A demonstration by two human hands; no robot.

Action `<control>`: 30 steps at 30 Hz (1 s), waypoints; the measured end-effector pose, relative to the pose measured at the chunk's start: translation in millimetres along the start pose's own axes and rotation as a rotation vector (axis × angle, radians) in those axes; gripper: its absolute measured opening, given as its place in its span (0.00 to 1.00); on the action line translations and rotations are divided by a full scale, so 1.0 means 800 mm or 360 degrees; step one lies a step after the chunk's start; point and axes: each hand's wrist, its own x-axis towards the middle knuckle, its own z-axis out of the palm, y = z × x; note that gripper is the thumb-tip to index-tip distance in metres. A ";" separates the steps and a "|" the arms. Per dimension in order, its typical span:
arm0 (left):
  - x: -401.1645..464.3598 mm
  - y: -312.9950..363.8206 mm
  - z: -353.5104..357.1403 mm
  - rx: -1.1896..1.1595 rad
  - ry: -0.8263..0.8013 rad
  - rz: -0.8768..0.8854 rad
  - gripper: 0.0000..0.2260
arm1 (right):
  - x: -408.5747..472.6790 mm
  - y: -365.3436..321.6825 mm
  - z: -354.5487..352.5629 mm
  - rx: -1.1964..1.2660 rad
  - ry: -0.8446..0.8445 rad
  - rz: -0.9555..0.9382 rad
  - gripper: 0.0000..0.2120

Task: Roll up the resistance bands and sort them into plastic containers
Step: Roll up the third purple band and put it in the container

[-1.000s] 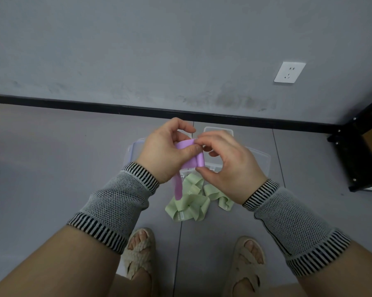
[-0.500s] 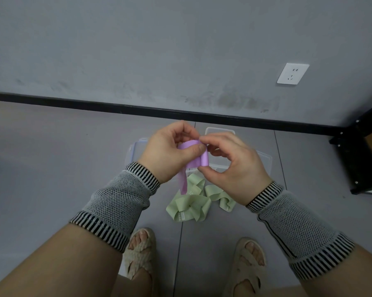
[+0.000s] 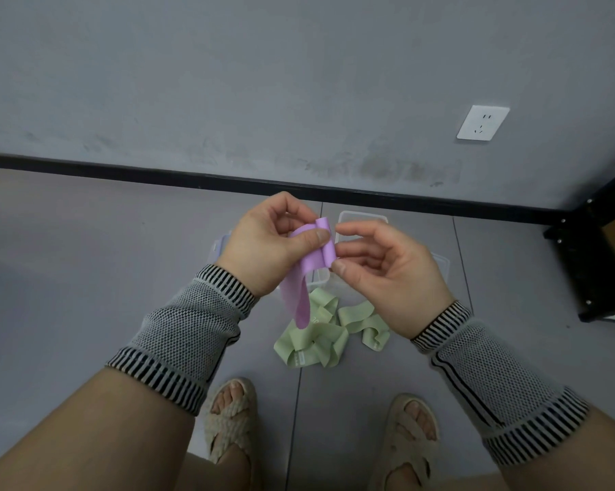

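Note:
I hold a purple resistance band (image 3: 314, 258) in mid-air over the floor, its upper end partly rolled and its tail hanging down. My left hand (image 3: 267, 244) pinches the band with the thumb on its face. My right hand (image 3: 387, 267) pinches the rolled edge between fingertip and thumb. Below lie loose pale green bands (image 3: 320, 336) in a heap on the floor. Clear plastic containers (image 3: 362, 219) stand behind my hands, mostly hidden by them.
My two sandalled feet (image 3: 233, 421) stand near the bottom edge. A black skirting strip (image 3: 157, 173) runs along the grey wall, which has a white socket (image 3: 482, 122). A black shelf frame (image 3: 596, 264) stands at the right.
My right hand has opened outward to the right, now holding only the roll's edge with fingertips. The purple tail hangs a little lower and more of the band shows.

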 end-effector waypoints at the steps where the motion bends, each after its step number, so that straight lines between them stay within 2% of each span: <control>1: 0.000 -0.001 0.000 0.0001 -0.0002 0.0007 0.09 | 0.000 0.000 0.002 0.0053 0.0002 0.0021 0.19; 6: 0.000 0.000 0.002 0.0002 -0.0027 0.0043 0.07 | 0.004 -0.001 0.007 0.0220 0.0063 0.0112 0.13; 10: -0.001 0.001 0.003 0.0078 -0.0096 0.0074 0.08 | 0.006 0.001 0.007 0.0117 0.0071 0.0109 0.12; 15: -0.002 -0.001 -0.009 0.0451 -0.0174 -0.0017 0.11 | 0.009 0.003 0.000 0.0077 0.0186 0.0084 0.14; 30: -0.004 0.010 0.015 0.0641 0.0167 0.0283 0.09 | 0.011 0.004 0.017 -0.0028 0.0280 0.0061 0.14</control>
